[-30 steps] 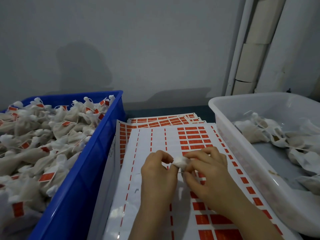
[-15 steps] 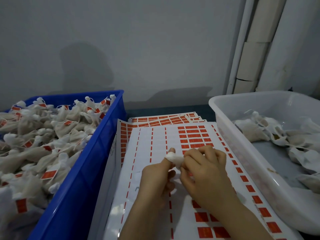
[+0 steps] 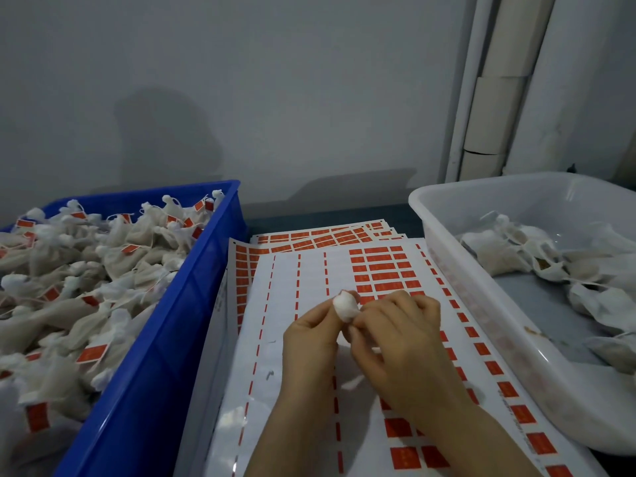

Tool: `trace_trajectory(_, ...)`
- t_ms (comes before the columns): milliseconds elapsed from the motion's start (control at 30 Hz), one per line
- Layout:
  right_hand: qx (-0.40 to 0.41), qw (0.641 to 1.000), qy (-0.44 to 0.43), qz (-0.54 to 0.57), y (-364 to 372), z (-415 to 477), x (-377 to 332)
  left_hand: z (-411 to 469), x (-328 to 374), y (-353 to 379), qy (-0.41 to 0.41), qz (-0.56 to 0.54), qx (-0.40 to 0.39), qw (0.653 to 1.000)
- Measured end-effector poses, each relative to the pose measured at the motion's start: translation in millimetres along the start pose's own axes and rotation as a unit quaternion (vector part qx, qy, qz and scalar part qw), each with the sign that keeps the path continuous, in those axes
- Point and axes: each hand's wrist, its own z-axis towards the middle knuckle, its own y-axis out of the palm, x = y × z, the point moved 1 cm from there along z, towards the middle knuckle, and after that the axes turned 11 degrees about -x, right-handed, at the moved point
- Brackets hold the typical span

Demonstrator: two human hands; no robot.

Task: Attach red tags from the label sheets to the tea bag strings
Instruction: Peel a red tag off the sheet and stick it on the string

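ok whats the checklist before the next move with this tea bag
1. Grip on tea bag: ok, left hand and right hand both pinch it over the label sheet.
2. Tag on its string: cannot tell, fingers hide it.
3. Spare red tags: ok, plenty on the sheet.
4. Drop-off blue bin: ok, beside the sheet, though heaped.
5. Supply in white bin: ok, several bags inside.

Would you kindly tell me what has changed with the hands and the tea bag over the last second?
The left grip turned, its fingers uncurling from over the tea bag, which now sticks up more exposed between it and the right grip. Both kept hold of it; nothing was let go. The label sheets, blue bin and white tub stayed put.
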Motion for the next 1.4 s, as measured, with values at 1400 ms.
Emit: trace_trajectory(1400, -0.081, 0.89, 0.25, 0.374, -15, 7, 7, 1, -3, 2, 0.04, 0.06, -0.084, 0.994)
